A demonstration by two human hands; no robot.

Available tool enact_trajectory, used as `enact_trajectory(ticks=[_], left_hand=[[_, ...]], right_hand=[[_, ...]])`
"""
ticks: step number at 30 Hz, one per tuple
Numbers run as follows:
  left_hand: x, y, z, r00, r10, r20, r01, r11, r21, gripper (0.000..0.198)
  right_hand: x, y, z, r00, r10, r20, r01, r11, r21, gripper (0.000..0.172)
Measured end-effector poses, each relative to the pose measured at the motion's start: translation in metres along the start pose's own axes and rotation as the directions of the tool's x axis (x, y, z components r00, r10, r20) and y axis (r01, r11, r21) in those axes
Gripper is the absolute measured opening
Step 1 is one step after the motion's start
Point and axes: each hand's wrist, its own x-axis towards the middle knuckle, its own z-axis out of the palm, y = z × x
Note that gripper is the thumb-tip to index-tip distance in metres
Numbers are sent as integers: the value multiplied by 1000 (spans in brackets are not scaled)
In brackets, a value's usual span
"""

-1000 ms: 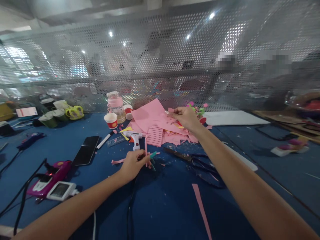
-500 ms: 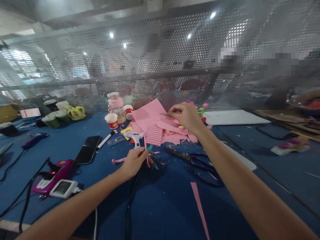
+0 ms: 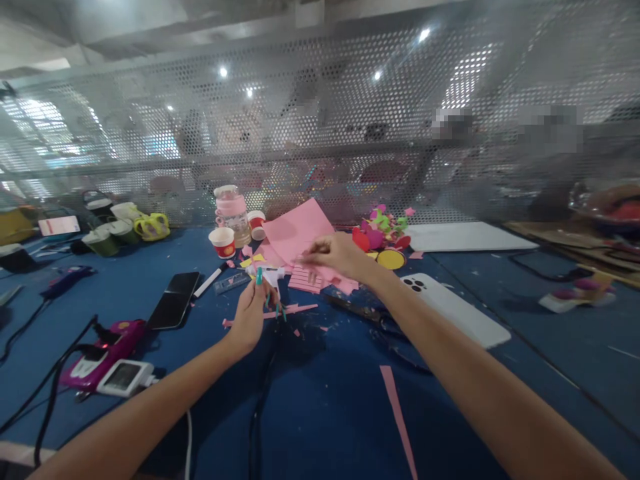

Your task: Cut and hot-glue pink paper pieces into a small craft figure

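My left hand (image 3: 250,317) is closed, with teal covers on its fingertips. A thin pink paper strip (image 3: 247,253) appears to stick up from its fingers, though much of it is hidden. Close beside this hand lie a white glue gun (image 3: 273,274) and a long pink strip (image 3: 300,309) flat on the table. My right hand (image 3: 337,257) hovers over pink paper sheets (image 3: 300,230) and a lined pink piece (image 3: 304,279). Its fingers are bunched and a little blurred; I cannot make out what is between them. Scissors (image 3: 357,308) lie below the right forearm.
A blue table (image 3: 320,413) holds a black phone (image 3: 175,300), a white phone (image 3: 463,313), a purple power strip (image 3: 103,357) and another pink strip (image 3: 397,417). Behind stand a paper cup (image 3: 223,243) and a pink-topped bottle (image 3: 233,213). Colourful cutouts (image 3: 377,230) sit right.
My right hand has come left and nearer, uncovering the cutouts, a yellow disc and the white phone. My left hand has turned and shifted left, carrying the pink strip off the table's middle.
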Motion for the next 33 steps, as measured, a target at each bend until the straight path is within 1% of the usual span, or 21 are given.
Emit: enact_trajectory(ticks=[3, 6, 8, 9, 11, 13, 15, 18, 19, 21, 25, 27, 29, 31, 32, 33], left_hand=[[0, 1, -2, 999, -17, -47, 18, 999, 39, 38], [1, 0, -2, 997, -40, -67, 41, 999, 16, 29], [2, -1, -2, 998, -25, -58, 25, 1000, 7, 27], [2, -1, -2, 999, -18, -51, 18, 1000, 10, 28], [3, -2, -2, 1000, -27, -15, 27, 1000, 14, 30], [4, -2, -2, 998, -68, 12, 68, 997, 23, 27], [4, -3, -2, 996, -92, 3, 92, 995, 43, 25], [5, -3, -4, 996, -82, -15, 83, 994, 73, 27], [5, -3, -4, 997, -73, -18, 74, 994, 77, 29], [5, -1, -4, 998, -65, -25, 67, 994, 83, 33], [5, 4, -2, 996, -76, -43, 80, 992, 97, 32], [5, 6, -2, 996, -66, -55, 71, 994, 88, 32], [5, 7, -2, 997, -45, -69, 49, 997, 58, 32], [6, 6, -3, 996, -26, -83, 27, 1000, 5, 31], [6, 5, -3, 996, -19, -93, 18, 1000, -21, 31], [7, 4, -4, 994, -14, -107, 10, 999, -40, 32]], right_hand=[[-2, -6, 19, 987, 25, 159, -28, 1000, 14, 24], [-5, -7, 30, 968, 40, 246, -55, 997, 54, 18], [-6, -7, 33, 963, 40, 267, -53, 998, 40, 17], [-6, -8, 33, 960, 43, 277, -51, 998, 24, 19], [-8, -12, 34, 952, 52, 302, -55, 998, 4, 28], [-10, -18, 34, 943, 58, 328, -64, 998, 6, 38], [-12, -26, 36, 937, 61, 343, -69, 998, 10, 47], [-13, -32, 38, 935, 67, 347, -72, 997, 0, 59], [-13, -32, 38, 934, 72, 351, -76, 997, -1, 60], [-13, -30, 39, 928, 74, 366, -85, 996, 12, 57], [-12, -23, 38, 910, 69, 409, -123, 987, 107, 42], [-13, -21, 34, 877, 75, 475, -152, 980, 126, 39], [-14, -21, 28, 823, 77, 563, -150, 985, 86, 34], [-14, -20, 21, 763, 85, 641, -105, 994, -8, 23], [-14, -19, 17, 735, 106, 669, -79, 994, -71, 20], [-14, -18, 13, 718, 133, 684, -58, 990, -131, 23]])
